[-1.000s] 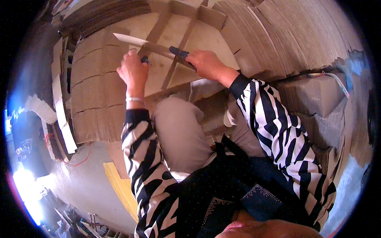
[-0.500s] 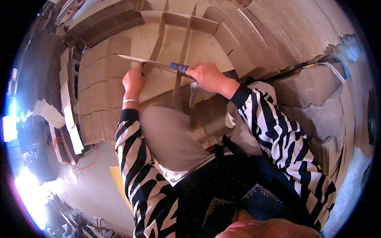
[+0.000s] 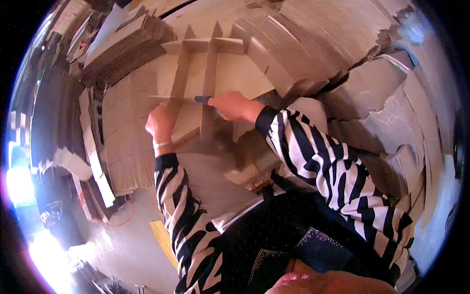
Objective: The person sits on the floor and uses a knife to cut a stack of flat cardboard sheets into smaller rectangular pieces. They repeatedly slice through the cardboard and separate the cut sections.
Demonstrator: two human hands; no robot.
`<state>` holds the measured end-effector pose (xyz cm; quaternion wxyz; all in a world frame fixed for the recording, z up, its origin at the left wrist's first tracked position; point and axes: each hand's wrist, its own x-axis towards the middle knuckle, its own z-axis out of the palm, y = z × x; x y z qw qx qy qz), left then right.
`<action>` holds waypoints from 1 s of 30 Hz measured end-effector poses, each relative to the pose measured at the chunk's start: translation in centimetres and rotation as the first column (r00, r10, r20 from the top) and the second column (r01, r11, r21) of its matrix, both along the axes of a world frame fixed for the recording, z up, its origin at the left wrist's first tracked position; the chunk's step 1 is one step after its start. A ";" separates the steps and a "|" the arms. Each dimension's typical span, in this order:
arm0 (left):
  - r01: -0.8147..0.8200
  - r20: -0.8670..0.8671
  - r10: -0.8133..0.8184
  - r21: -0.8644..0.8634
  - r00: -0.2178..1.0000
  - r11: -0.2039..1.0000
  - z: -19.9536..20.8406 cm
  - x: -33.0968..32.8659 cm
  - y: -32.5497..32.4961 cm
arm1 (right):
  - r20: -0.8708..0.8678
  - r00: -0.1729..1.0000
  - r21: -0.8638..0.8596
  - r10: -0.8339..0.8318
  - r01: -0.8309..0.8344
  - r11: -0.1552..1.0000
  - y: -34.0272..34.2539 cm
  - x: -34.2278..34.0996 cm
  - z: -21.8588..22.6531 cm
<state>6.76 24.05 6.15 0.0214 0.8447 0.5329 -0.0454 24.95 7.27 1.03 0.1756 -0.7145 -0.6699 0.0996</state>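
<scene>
Board (image 3: 241,73) — strip (image 3: 188,101) (cardboard) between hands (image 3: 160,124) (image 3: 232,106)

Between 11 and 12 o'clock, the crossed divider strips (image 3: 210,68) are matt cardboard; the tabletop (image 3: 240,72) looks like smooth wood. The stack (image 3: 129,142) at 9 o'clock is rough-edged cardboard. The right sleeve (image 3: 320,147), 3 o'clock, is cloth; the floor (image 3: 129,247), between 7 and 8, faintly glossy.

The held cardboard strip (image 3: 187,100), its left end broad and pale earlier, now shows there as a thin line.
</scene>
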 end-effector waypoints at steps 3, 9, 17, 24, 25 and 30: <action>-0.027 0.155 -0.001 0.181 0.988 0.983 -0.1 1.1 -0.4 | 0.003 0.986 0.163 -0.170 0.167 0.972 -2.9 5.1 1.3; 0.148 0.304 -0.213 0.223 0.928 0.963 -1.4 6.0 0.5 | 0.563 0.677 0.081 -0.474 0.525 0.847 -12.5 14.7 0.0; 0.153 0.233 -0.147 -0.007 0.961 0.988 -5.8 4.8 5.1 | 0.153 0.836 0.442 -0.528 0.420 0.793 -7.2 13.8 8.5; 0.132 0.232 -0.126 -0.010 0.964 0.991 -6.4 4.1 6.4 | -0.436 0.890 0.295 -0.136 0.284 0.912 5.0 13.3 0.9; 0.149 0.243 -0.141 -0.017 0.960 0.989 -6.9 4.7 6.1 | -0.399 0.902 0.266 -0.163 0.284 0.921 4.3 13.7 0.6; 0.172 0.261 -0.170 0.016 0.950 0.985 -7.2 3.9 5.8 | -0.262 0.940 0.223 -0.219 0.280 0.934 2.5 14.0 2.6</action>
